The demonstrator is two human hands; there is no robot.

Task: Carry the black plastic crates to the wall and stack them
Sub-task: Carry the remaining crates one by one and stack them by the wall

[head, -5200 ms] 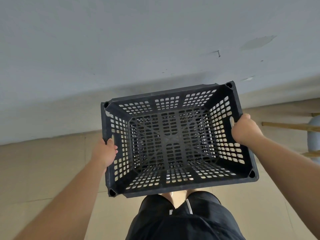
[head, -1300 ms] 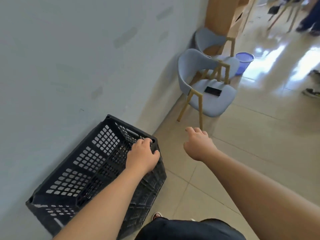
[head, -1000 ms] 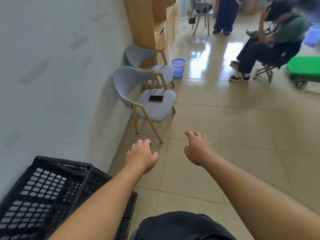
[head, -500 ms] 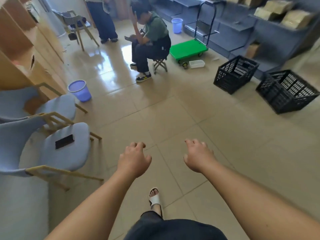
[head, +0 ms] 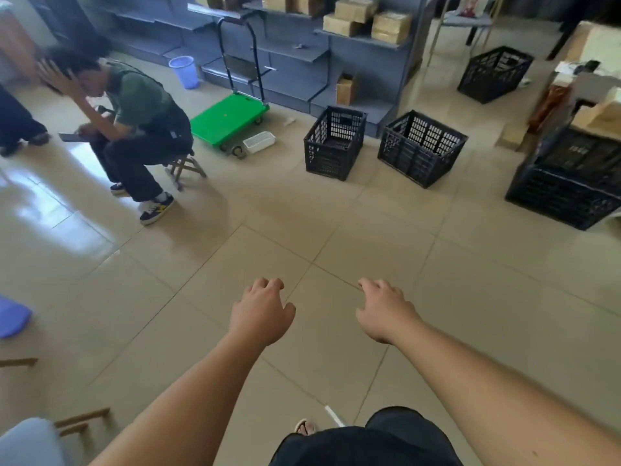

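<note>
Several black plastic crates stand on the tiled floor across the room. One crate (head: pixel 334 142) sits in front of the grey shelving, a second crate (head: pixel 421 148) just to its right. A stack of crates (head: pixel 568 183) fills the right edge, and another crate (head: pixel 494 74) stands farther back. My left hand (head: pixel 260 312) and my right hand (head: pixel 384 311) hover out in front of me over bare floor, fingers loosely curled, holding nothing. The crate set by the wall is out of view.
A person in a green shirt (head: pixel 134 129) sits on a small stool at the left. A green platform trolley (head: pixel 230 119) and a blue bucket (head: pixel 184 71) stand by the grey shelving (head: pixel 353 52) holding cardboard boxes. A grey chair (head: pixel 30 442) is at the bottom left.
I set the crate down against the wall and let go with both hands. My view has swung away from the wall to the room, bringing the remaining crates closer.
</note>
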